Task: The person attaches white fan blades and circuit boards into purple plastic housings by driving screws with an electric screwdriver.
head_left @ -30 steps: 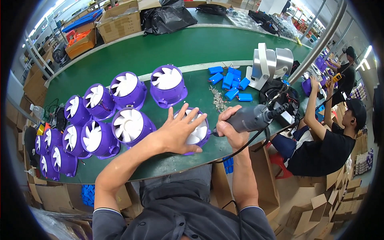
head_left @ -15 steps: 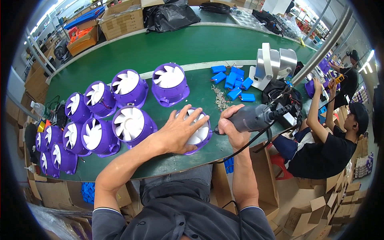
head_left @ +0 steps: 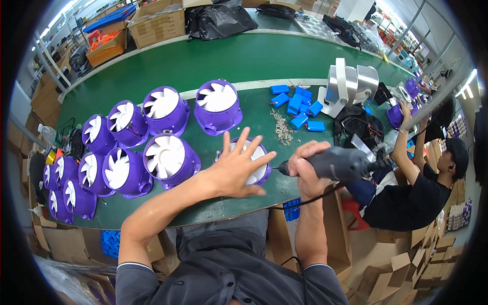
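Observation:
My left hand [head_left: 235, 170] is spread over a purple fan housing with a white impeller [head_left: 258, 176] at the bench's near edge. Its fingers are stretched apart and hide much of the fan; whether they touch it I cannot tell. Wrapped in my right hand [head_left: 308, 172] is a dark grey electric screwdriver [head_left: 341, 163], its tip pointing left, just off the housing's right side. Several similar purple fans [head_left: 171, 158] stand in rows to the left, white blades facing up. One more fan [head_left: 218, 108] sits farther back.
Loose screws [head_left: 282, 128] lie beyond the screwdriver, beside blue battery packs [head_left: 295, 104]. A silver drum-shaped device [head_left: 341, 84] on a white bracket stands at the back right, near a black bag [head_left: 359, 127]. A co-worker [head_left: 412, 203] sits at right. Cardboard boxes [head_left: 335, 239] are below the bench.
The screwdriver has swung to the right, its tip now a little farther from the fan housing. My left fingers have spread wider and shifted slightly right.

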Demonstrator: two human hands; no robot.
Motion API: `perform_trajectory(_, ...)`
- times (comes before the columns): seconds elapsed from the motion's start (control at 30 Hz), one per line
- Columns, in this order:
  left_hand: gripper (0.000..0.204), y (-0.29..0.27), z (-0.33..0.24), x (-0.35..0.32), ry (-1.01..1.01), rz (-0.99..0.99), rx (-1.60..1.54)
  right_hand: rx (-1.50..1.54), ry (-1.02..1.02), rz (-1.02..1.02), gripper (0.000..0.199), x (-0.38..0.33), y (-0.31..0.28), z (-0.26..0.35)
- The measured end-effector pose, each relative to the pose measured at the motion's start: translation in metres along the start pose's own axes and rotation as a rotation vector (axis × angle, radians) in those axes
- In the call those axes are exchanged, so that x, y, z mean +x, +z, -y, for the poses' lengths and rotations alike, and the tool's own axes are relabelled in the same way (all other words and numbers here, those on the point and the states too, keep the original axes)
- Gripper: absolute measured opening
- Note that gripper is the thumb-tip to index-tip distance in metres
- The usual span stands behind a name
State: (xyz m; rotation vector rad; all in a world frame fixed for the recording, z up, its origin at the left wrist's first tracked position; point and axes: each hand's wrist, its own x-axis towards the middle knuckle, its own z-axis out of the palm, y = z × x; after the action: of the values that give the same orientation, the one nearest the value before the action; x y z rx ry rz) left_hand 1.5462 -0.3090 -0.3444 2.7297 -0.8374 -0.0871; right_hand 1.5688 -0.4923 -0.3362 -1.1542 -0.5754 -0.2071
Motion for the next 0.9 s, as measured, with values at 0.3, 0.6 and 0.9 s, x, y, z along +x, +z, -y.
perform_trajectory(0.3,0.018,0.015,-0.008,0.079,0.112,0.027,0.268,-0.083,-0.154,-0.004,0.023,0.008,-0.003,0.035)
perform_trajectory(0.6,0.064,-0.001,0.004,0.051,-0.138,0.068,-0.009,0.077,0.052,0.019,0.026,0.006,-0.009,-0.001)
perform_trajectory(0.9,0.092,-0.01,0.003,0.015,-0.122,0.186,-0.043,0.103,0.12,0.011,0.025,0.006,-0.003,-0.02)
